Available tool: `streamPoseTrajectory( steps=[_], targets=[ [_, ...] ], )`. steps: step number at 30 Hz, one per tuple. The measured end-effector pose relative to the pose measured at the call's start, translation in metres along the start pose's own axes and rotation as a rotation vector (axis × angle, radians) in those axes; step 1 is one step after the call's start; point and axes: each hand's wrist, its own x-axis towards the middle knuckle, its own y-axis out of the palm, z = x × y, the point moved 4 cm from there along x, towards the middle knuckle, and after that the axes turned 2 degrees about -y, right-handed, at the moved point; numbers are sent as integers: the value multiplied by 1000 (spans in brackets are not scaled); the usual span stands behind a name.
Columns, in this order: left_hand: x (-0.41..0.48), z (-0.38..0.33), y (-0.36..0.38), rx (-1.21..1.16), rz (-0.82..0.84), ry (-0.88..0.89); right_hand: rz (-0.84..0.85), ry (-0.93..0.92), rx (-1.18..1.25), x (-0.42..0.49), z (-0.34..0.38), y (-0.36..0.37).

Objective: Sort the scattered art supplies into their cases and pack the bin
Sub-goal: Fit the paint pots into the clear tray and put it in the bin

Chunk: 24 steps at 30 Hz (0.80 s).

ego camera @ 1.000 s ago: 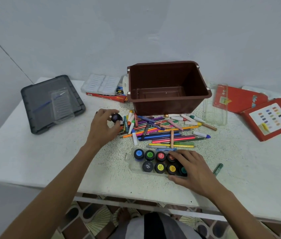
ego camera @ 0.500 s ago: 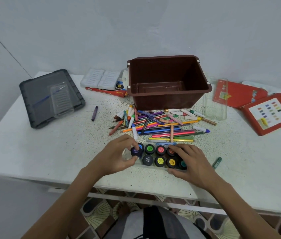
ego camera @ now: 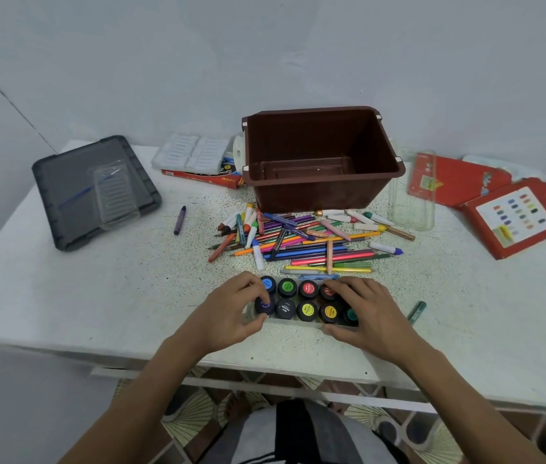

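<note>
The red box (ego camera: 197, 177) edge reads roughly "HIKKI"; lettering on the paint-jar lids (ego camera: 308, 289) is blurred.

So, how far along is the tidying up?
Early days. Paint pots sit in their clear tray; the left hand grips a purple-lidded pot at its end, the right hand holds the tray. Left: the pile of pens and crayons, a stray purple crayon, a green crayon, and packing the brown bin, which is empty.

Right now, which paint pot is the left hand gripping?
The purple-lidded pot at the left end of the near row, beside the black-lidded one. The left hand pinches it; the right hand grips the tray.
</note>
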Motion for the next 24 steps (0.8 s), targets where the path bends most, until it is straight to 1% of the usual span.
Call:
streamPoseTrajectory(
  steps=[7,13,17,21,24],
  targets=[
    [-4,5,1,9,-33,0,-3,-2,-9,0,1,-2],
    [1,2,-6,70,-199,-71,-17,-42,-73,4,16,-7],
    [4,6,7,112,-140,-156,3,-83,-109,15,40,-6],
    [7,8,22,169,-62,-171,38,-140,-178,29,59,5],
    [8,7,33,180,4,-186,94,-130,-203,35,67,17]
  ],
)
